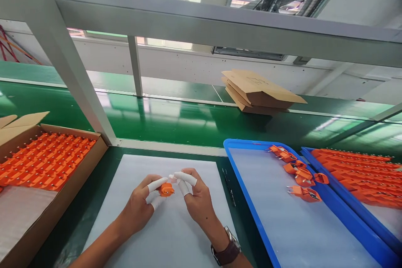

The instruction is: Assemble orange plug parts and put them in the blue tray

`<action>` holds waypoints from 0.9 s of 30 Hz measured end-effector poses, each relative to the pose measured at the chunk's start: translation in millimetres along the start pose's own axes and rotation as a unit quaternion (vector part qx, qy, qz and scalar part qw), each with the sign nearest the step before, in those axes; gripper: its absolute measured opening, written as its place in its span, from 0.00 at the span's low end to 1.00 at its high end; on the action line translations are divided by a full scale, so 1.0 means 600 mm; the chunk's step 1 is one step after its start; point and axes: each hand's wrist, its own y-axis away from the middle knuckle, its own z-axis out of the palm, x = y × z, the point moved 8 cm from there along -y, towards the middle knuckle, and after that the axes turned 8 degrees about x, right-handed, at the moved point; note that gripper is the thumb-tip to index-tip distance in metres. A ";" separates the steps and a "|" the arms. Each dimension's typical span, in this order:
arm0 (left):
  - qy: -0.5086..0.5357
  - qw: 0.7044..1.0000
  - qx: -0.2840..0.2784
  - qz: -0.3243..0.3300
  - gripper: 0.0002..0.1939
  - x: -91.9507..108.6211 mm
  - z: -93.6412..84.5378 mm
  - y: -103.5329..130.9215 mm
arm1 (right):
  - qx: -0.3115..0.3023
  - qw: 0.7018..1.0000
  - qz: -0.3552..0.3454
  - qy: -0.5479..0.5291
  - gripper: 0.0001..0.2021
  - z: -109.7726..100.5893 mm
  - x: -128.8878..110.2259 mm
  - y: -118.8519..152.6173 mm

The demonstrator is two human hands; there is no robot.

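Note:
Above a white sheet (132, 243), my left hand (138, 205) grips an orange electrical plug (166, 189) between thumb and fingers, its pin end facing me. White finger covers sit on the fingertips of both hands. Close beside the plug, my right hand (199, 201) is closed in a pinch, with a small pale piece (171, 179) at its fingertips; what that piece is cannot be made out. A watch (229, 247) is on the right wrist.
At left, a cardboard box (78, 188) holds rows of orange plugs. A blue tray (251, 201) at right carries several loose plugs (304, 193); another blue tray (345, 205) holds many more. A thin dark tool (228, 186) lies between sheet and tray. Folded cardboard (257, 88) rests behind the frame bar.

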 end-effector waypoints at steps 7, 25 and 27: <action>-0.043 0.998 -0.041 0.014 0.21 0.006 0.011 0.005 | -0.143 0.989 -0.016 -0.039 0.22 0.028 -0.007 0.008; -0.093 0.982 0.159 -0.051 0.14 -0.007 -0.044 -0.001 | -0.060 0.992 -0.108 -0.020 0.21 0.034 -0.033 0.027; -0.110 0.980 0.158 -0.047 0.13 -0.008 -0.041 0.002 | -0.052 0.986 -0.158 -0.011 0.26 0.037 -0.045 0.036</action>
